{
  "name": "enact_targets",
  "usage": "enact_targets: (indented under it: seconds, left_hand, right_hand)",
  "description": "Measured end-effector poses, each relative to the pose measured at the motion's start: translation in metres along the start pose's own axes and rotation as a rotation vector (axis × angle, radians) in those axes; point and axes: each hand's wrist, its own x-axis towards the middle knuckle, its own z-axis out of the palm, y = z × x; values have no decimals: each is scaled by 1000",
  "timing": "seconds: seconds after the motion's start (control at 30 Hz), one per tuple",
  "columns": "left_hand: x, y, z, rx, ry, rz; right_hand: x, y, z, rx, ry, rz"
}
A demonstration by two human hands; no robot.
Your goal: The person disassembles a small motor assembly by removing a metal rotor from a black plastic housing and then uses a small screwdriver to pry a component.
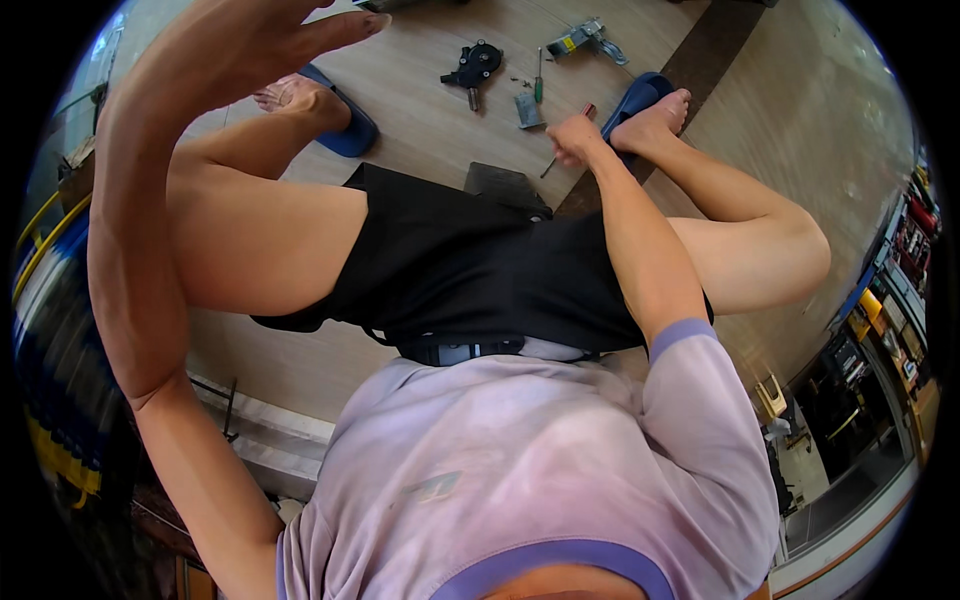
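Note:
My left hand (245, 55) is raised close to the camera at the upper left, cut off by the top edge. Its thumb stretches out and nothing shows in its grasp; most of its fingers are out of view. Between my feet, my right hand (577, 138) is closed around a screwdriver with a red handle (588, 111), its thin shaft pointing down toward me. Just beyond that hand lies a small grey block (528, 111). A green-handled screwdriver (539, 88) rests beside the block, near a few tiny loose pieces. Farther left is a black round mechanical part (480, 63).
A metallic part with a yellow-green label (580, 40) lies on the tiled floor farther off. A dark flat box (500, 187) sits before my shorts. Blue slippers (346, 130) are at my feet. Shelves with goods (890, 320) stand at right, blue and yellow stacked items (70, 350) at left.

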Motion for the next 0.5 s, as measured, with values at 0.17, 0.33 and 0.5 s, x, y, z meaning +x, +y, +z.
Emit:
enact_targets:
  seconds: [0.17,0.33,0.5]
  left_hand:
    - [-11,-14,13,13,54,70]
    - [-15,-40,28,8,90,148]
    - [-9,-48,19,-66,17,142]
  right_hand:
    - [-32,13,41,11,-311,298]
    - [-29,18,93,275,-540,307]
    - [-20,36,106,542,-565,380]
